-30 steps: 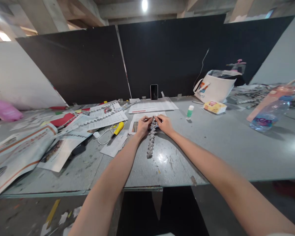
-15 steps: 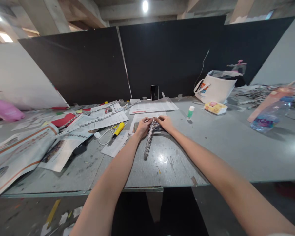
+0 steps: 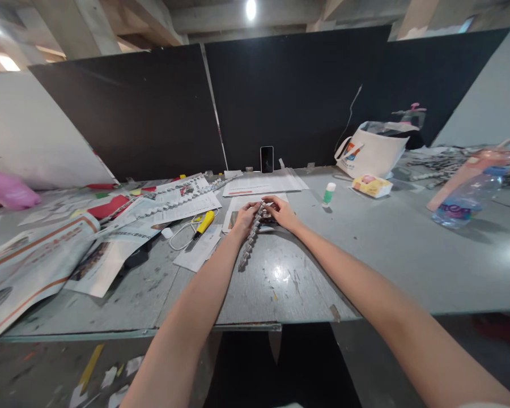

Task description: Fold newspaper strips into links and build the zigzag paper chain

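Note:
A grey-and-white zigzag strip of folded paper (image 3: 249, 245) hangs slantwise from between my hands, its lower end toward me over the table. My left hand (image 3: 247, 217) is closed on the strip near its upper end. Facing it, my right hand (image 3: 281, 212) has its fingers pinched at the top of the same strip; the fingertips are small and partly hidden. Beneath and behind the hands lies a printed paper sheet (image 3: 233, 205).
A yellow-handled tool (image 3: 205, 223) with a white cord lies left of my hands, beside printed papers (image 3: 110, 260) and more folded strips (image 3: 182, 198). Rightward stand a glue stick (image 3: 328, 194), a tissue pack (image 3: 372, 186), a white bag (image 3: 372, 150) and a plastic bottle (image 3: 463, 201). A phone (image 3: 267, 159) leans upright behind.
The folded strip's lower end has swung left and slightly up. My right hand's fingers have shifted a little left at the strip's top; the left hand stays nearly in place.

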A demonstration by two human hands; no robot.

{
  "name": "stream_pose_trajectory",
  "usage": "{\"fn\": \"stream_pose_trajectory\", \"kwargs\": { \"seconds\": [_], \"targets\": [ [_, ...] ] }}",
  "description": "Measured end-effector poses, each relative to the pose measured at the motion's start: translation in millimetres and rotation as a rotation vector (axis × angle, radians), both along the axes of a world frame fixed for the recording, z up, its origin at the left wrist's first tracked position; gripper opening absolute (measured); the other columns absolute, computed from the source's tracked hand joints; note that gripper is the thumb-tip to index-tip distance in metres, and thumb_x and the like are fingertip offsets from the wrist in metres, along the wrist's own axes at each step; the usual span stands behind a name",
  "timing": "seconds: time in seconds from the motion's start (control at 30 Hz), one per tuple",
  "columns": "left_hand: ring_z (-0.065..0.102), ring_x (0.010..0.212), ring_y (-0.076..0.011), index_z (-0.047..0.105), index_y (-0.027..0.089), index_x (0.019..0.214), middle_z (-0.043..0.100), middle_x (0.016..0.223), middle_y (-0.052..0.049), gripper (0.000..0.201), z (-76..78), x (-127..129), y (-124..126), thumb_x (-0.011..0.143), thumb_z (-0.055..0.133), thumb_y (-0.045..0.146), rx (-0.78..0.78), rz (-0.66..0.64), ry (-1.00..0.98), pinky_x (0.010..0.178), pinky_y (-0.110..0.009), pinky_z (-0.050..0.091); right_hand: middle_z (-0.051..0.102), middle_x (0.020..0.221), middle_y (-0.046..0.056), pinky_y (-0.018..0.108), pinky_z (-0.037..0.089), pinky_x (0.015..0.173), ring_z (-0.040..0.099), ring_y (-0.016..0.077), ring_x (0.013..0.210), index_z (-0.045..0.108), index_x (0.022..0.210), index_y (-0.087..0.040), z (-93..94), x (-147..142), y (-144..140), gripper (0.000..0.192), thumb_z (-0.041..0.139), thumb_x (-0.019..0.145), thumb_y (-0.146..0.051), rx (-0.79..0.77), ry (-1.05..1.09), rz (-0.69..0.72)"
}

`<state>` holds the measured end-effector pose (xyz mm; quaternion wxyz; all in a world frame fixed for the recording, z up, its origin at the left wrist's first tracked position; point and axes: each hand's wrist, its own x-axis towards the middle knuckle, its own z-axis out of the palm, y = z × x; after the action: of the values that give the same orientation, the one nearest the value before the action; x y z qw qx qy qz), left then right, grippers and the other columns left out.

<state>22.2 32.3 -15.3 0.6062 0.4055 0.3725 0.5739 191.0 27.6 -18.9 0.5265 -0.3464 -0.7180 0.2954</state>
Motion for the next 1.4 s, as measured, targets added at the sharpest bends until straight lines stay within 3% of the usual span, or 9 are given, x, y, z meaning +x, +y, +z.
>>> {"fn": "stream_pose_trajectory", "kwargs": {
  "seconds": [0.47,0.77,1.03,1.23,1.4],
  "targets": [
    [0.065,0.069,-0.0151,0.055,0.02,0.073,0.069,0.073,0.001,0.053,1.6,0,-5,0.057,0.1,0.042,0.029,-0.032,-0.028,0.069,-0.028,0.051,0.077,0.109,0.009,0.033,0.054,0.073,0.066,0.0199,0.079,0.073,0.116,-0.021,0.9,2,-1,0.046,0.069,0.093,-0.06,0.014,0.011,-0.005],
    [0.058,0.059,-0.0109,0.058,0.018,0.071,0.06,0.064,0.003,0.053,3.2,0,-9,0.052,0.102,0.039,0.02,-0.06,-0.025,0.058,-0.023,0.045,0.07,0.081,0.002,0.029,0.046,0.062,0.054,0.0155,0.063,0.072,0.102,-0.019,2.0,2,-2,0.043,0.073,0.088,-0.06,-0.012,0.048,-0.051],
    [0.056,0.056,-0.01,0.055,0.018,0.069,0.06,0.062,0.004,0.05,7.1,1,-10,0.055,0.101,0.033,-0.025,-0.056,-0.059,0.053,-0.023,0.04,0.075,0.102,0.005,0.029,0.046,0.065,0.055,0.0144,0.067,0.072,0.111,-0.019,2.6,0,-3,0.039,0.073,0.09,-0.052,0.013,0.033,-0.07],
    [0.056,0.055,-0.0103,0.054,0.017,0.066,0.06,0.061,0.003,0.046,8.6,0,-9,0.057,0.099,0.025,-0.077,-0.047,-0.089,0.053,-0.023,0.041,0.071,0.082,0.002,0.029,0.044,0.062,0.052,0.015,0.061,0.074,0.106,-0.018,2.4,1,-4,0.037,0.069,0.093,-0.052,0.012,-0.056,-0.132],
    [0.06,0.058,-0.0105,0.054,0.018,0.071,0.065,0.067,0.001,0.04,13.8,-6,-6,0.068,0.093,0.025,-0.13,-0.001,-0.143,0.06,-0.023,0.049,0.077,0.11,0.009,0.032,0.052,0.083,0.068,0.0206,0.088,0.07,0.124,-0.018,-2.3,0,1,0.034,0.056,0.103,-0.041,0.086,-0.232,-0.158]
  ]
}}
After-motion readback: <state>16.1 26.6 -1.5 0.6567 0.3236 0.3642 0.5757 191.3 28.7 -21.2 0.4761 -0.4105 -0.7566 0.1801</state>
